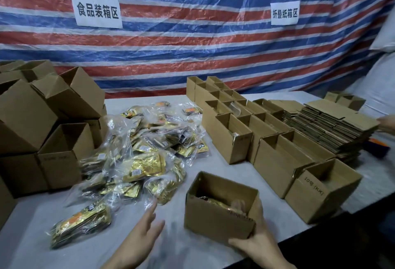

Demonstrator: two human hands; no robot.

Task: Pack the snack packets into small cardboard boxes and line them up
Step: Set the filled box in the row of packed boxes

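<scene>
Snack packets (147,157) lie heaped left of the near box (213,217); right hand (263,245) grips its corner to steady it, left hand (141,234), fingers straight and slightly spread, likely reaching for more

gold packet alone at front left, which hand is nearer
Left. The left hand is just right of the gold packet; the right hand grips the open box beyond.

Dim, soft light; edges bowed (corners darker), slightly blurred.
</scene>
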